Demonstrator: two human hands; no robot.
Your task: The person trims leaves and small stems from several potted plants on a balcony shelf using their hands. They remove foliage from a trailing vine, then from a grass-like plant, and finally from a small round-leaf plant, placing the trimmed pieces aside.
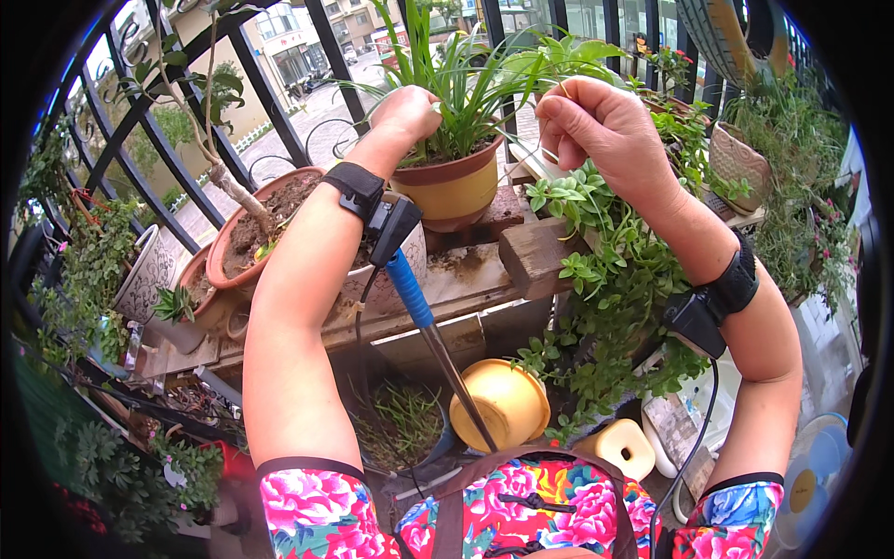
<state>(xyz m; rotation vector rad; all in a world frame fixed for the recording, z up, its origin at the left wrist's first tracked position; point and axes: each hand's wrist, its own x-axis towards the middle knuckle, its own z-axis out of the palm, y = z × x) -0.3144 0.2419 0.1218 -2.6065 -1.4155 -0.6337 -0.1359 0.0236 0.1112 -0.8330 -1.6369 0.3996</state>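
A strappy-leaved green plant [464,105] grows in a round pot [447,189] with a yellow band and brown rim. My left hand [411,113] is at the plant's left side, fingers curled in against the leaves. Its fingertips are mostly hidden, so what it grips cannot be made out. To the right of the plant, my right hand [594,126] pinches a thin, dry-looking strand [540,136] between thumb and fingers. Both wrists or forearms carry a strapped black device.
The pot stands on a plank shelf [447,279] against black railings [255,91]. To its left sits a terracotta pot [234,244] with a small tree; trailing greenery [607,279] hangs at right. A blue-handled pole [412,286] rises before me. Below lies a yellow bucket [499,398].
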